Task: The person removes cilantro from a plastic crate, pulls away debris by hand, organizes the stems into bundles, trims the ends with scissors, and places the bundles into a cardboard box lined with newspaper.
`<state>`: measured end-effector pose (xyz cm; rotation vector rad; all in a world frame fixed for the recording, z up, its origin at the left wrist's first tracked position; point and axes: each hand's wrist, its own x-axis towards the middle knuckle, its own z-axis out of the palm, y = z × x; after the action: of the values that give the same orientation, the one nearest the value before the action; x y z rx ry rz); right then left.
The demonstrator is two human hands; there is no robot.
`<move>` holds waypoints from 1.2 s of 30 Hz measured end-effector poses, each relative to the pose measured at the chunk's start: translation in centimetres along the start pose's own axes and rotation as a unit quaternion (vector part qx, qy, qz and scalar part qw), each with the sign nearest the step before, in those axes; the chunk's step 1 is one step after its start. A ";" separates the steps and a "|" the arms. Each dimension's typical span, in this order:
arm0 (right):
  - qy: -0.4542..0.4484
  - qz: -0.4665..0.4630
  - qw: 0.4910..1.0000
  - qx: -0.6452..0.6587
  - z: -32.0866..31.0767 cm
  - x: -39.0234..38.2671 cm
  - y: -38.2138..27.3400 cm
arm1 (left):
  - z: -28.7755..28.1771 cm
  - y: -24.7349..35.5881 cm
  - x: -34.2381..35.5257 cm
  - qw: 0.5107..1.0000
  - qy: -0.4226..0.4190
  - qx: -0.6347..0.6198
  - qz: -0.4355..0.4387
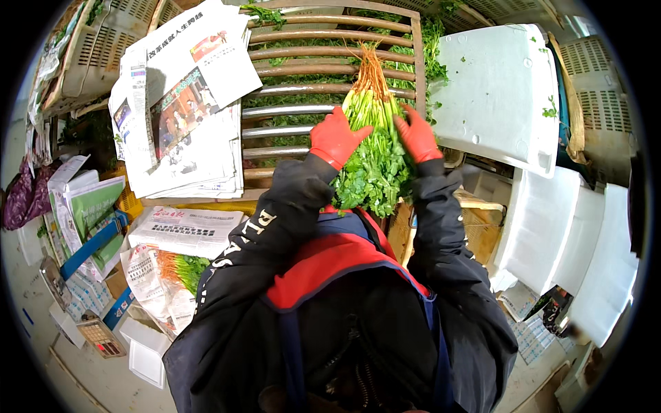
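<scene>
A bunch of coriander (375, 148), with orange-brown roots pointing away from me and green leaves toward me, lies on a rack of metal bars (292, 89). On the bunch's left side rests my left hand (339, 140) in a red glove, its thumb stretched over the stems and leaves. My right hand (418, 136), also red-gloved, is at the right side of the stems with fingers apart. Neither hand is wrapped round the bunch. Loose greens show beneath and between the bars.
Stacked newspapers (186, 110) cover the rack's left side. A white foam lid (496, 96) lies to the right, above foam boxes (544, 227). At lower left are a newspaper-wrapped bunch (165, 282) and a calculator (102, 336). Plastic crates (103, 51) stand at the far left.
</scene>
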<state>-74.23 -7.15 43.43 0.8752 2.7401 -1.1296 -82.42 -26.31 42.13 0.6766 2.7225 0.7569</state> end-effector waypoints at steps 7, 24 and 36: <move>-0.009 -0.070 0.997 -0.040 0.5 -0.5 -2.1 | -1.1 0.6 -0.3 0.995 -0.059 -0.006 -0.075; -0.240 -0.088 0.949 0.184 4.0 -4.1 -5.8 | -1.4 0.9 -7.5 0.907 0.096 -0.308 -0.271; -0.666 -0.229 0.697 0.139 29.0 -34.1 -32.9 | -25.0 -16.8 -49.0 0.745 0.359 -0.179 -0.534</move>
<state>-67.49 -61.67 51.61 -0.5967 1.4952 -1.3937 -54.65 -73.81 59.00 -1.4379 2.6650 1.2462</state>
